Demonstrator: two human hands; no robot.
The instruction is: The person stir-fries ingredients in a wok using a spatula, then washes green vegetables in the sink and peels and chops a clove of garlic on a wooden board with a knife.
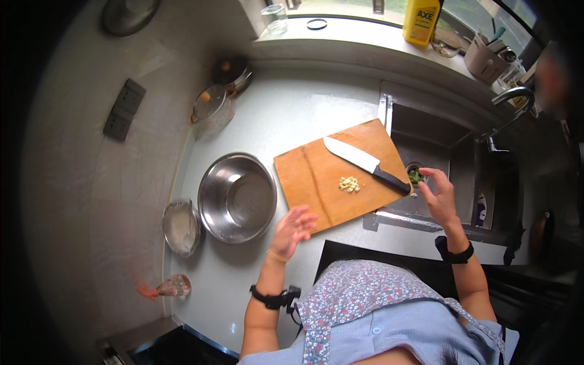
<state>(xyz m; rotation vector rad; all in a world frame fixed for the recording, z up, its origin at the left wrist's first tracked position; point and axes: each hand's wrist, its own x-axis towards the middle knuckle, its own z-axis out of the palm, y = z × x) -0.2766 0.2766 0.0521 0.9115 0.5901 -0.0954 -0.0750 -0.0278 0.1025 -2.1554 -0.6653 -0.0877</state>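
A wooden cutting board [296,182] lies tilted on the counter, its right side reaching over the sink's edge. A broad-bladed kitchen knife with a black handle [353,155] rests on it, beside a small heap of chopped pale pieces, perhaps garlic [349,184]. My left hand [294,230] hovers by the board's lower left corner, fingers spread and empty. Over the sink, right of the knife handle, my right hand [439,194] is raised with thumb and fingers apart, holding nothing. A steel mixing bowl [237,198], which looks empty, stands left of the board.
The steel sink [419,123] has green scraps [415,175] at its drain and a curved faucet [515,98]. Left stand a covered bowl [181,228], a knotted bag [173,286] and lidded pots [214,107]. A yellow bottle [420,20] stands on the sill.
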